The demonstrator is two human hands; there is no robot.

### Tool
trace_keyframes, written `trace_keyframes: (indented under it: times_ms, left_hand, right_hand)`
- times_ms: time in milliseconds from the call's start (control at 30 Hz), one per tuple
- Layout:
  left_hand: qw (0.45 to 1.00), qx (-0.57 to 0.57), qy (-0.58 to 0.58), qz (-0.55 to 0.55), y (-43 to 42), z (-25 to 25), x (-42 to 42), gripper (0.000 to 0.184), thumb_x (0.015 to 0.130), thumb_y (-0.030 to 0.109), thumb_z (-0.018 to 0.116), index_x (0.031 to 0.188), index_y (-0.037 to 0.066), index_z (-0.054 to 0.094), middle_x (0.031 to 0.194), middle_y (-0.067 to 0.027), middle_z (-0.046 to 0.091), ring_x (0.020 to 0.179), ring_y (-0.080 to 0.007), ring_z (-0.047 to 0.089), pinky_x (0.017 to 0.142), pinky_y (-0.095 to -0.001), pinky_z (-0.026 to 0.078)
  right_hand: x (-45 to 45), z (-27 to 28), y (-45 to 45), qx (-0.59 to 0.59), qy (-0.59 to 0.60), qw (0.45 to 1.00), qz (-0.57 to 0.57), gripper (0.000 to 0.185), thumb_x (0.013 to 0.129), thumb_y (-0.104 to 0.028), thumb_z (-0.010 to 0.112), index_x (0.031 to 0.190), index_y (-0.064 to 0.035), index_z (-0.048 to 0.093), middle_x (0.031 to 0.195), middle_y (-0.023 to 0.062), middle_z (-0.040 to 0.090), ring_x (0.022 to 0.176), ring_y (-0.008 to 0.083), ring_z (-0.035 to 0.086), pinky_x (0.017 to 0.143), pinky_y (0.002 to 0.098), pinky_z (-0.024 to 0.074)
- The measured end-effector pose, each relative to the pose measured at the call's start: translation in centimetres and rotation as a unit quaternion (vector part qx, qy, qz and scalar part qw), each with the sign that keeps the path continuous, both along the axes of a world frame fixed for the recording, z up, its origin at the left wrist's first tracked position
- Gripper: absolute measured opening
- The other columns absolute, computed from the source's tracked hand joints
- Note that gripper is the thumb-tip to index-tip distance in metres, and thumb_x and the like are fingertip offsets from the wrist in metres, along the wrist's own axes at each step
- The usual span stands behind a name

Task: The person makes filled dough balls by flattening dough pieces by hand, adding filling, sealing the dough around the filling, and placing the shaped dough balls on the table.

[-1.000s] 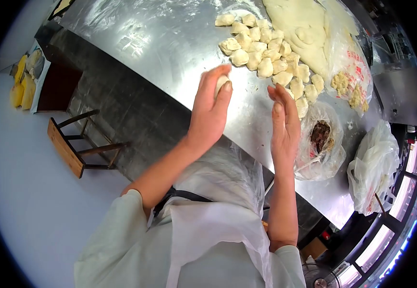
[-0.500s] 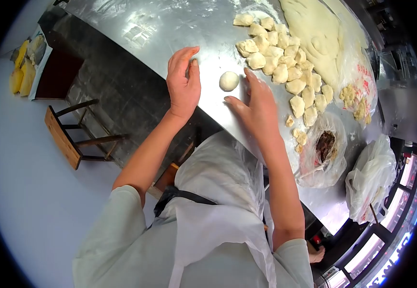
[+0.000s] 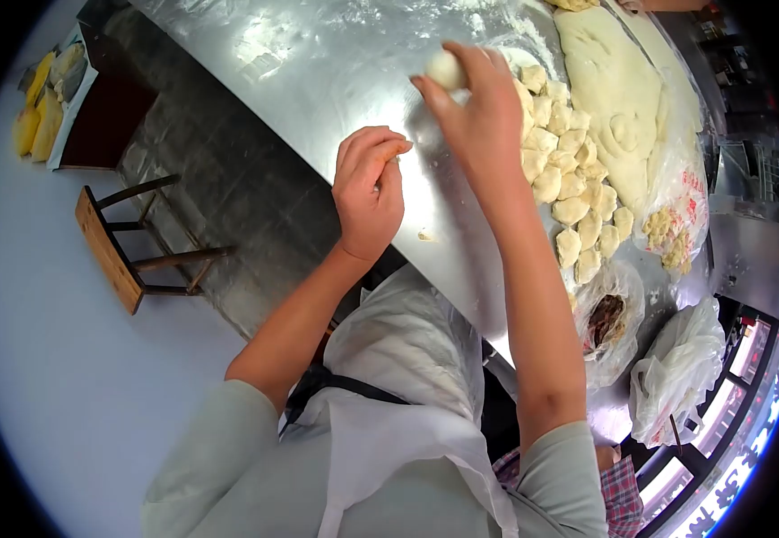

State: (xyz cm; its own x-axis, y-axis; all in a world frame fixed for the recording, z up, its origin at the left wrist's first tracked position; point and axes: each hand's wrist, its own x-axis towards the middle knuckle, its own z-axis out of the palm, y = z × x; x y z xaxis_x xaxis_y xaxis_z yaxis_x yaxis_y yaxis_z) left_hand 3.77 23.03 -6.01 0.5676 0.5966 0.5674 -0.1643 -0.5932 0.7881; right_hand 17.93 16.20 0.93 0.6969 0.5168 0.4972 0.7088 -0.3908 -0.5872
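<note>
A smooth round dough ball (image 3: 445, 70) is gripped between the thumb and fingers of my right hand (image 3: 486, 103), over the far part of the metal table. My left hand (image 3: 370, 193) is by the table's near edge with its fingers curled in toward the thumb; whatever they hold, if anything, is hidden. A small dough scrap (image 3: 425, 235) lies on the metal to the right of my left wrist. Just right of my right hand sit several cut dough pieces (image 3: 571, 211), partly covered by that hand and forearm.
A large dough sheet (image 3: 609, 99) lies beyond the pieces, beside clear plastic with crumbly dough bits (image 3: 667, 238). An open bag of dark filling (image 3: 606, 318) and a white plastic bag (image 3: 676, 372) are at right. Another person's hand (image 3: 663, 4) shows at the top edge.
My right hand has picked the dough ball up off the table and carried it away from me. My left hand has shifted right, its fingers curling in. Another person's hand has appeared at top right.
</note>
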Motion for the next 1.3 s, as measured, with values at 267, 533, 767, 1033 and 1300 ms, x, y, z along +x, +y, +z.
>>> trace_keyframes:
  times_ms: [267,533,767,1033,1300]
  left_hand:
    - [1.0,0.018,0.013,-0.009,0.2,0.1,0.0,0.02,0.087,-0.016,0.059,0.095,-0.003,0.072,0.107,-0.0113,0.071,0.104,-0.0247,0.066,0.083,-0.0333,0.055]
    - [0.999,0.034,0.037,0.01,-0.1,0.5,0.1,0.021,0.09,-0.013,0.059,0.103,-0.002,0.072,0.116,-0.0117,0.068,0.105,-0.0248,0.065,0.084,-0.0323,0.056]
    - [0.99,-0.098,0.044,-0.088,-0.6,1.6,-0.4,0.03,0.098,-0.006,0.058,0.127,-0.001,0.063,0.131,-0.0118,0.061,0.116,-0.0204,0.062,0.095,-0.0316,0.054]
    - [0.888,-0.389,0.061,-0.237,-4.8,4.3,0.1,0.046,0.108,0.015,0.055,0.149,-0.001,0.042,0.139,-0.0149,0.057,0.123,-0.0228,0.061,0.107,-0.0351,0.05]
    - [0.611,-0.698,0.085,-0.364,-7.1,5.2,-1.5,0.04,0.111,0.016,0.044,0.146,-0.004,0.045,0.135,-0.0171,0.06,0.122,-0.0272,0.063,0.108,-0.043,0.053]
  right_hand:
    - [3.7,-1.5,-0.4,-0.104,-0.065,0.992,-0.022,0.044,0.09,-0.024,0.075,0.131,-0.0072,0.067,0.124,0.0152,0.069,0.112,0.035,0.064,0.092,0.0534,0.0477]
    - [0.7,-2.0,-7.0,-0.207,-0.198,0.956,-0.058,0.022,0.087,-0.015,0.075,0.103,-0.0012,0.069,0.109,0.0186,0.072,0.103,0.0386,0.063,0.087,0.0451,0.0502]
    - [-1.5,-2.3,-6.9,-0.084,0.048,0.995,-0.018,0.015,0.082,-0.001,0.073,0.088,-0.0016,0.06,0.087,0.0186,0.067,0.084,0.0417,0.061,0.075,0.0524,0.0464]
    - [-4.8,0.6,-9.1,0.194,0.36,0.912,-0.029,0.015,0.087,0.002,0.075,0.099,0.0014,0.065,0.093,0.007,0.07,0.084,0.0137,0.066,0.075,0.0286,0.0535]
    - [-10.1,2.0,-15.1,0.188,0.345,0.919,-0.041,0.025,0.096,-0.004,0.069,0.12,0.0024,0.07,0.116,0.0081,0.073,0.099,0.0129,0.067,0.088,0.0287,0.0543]
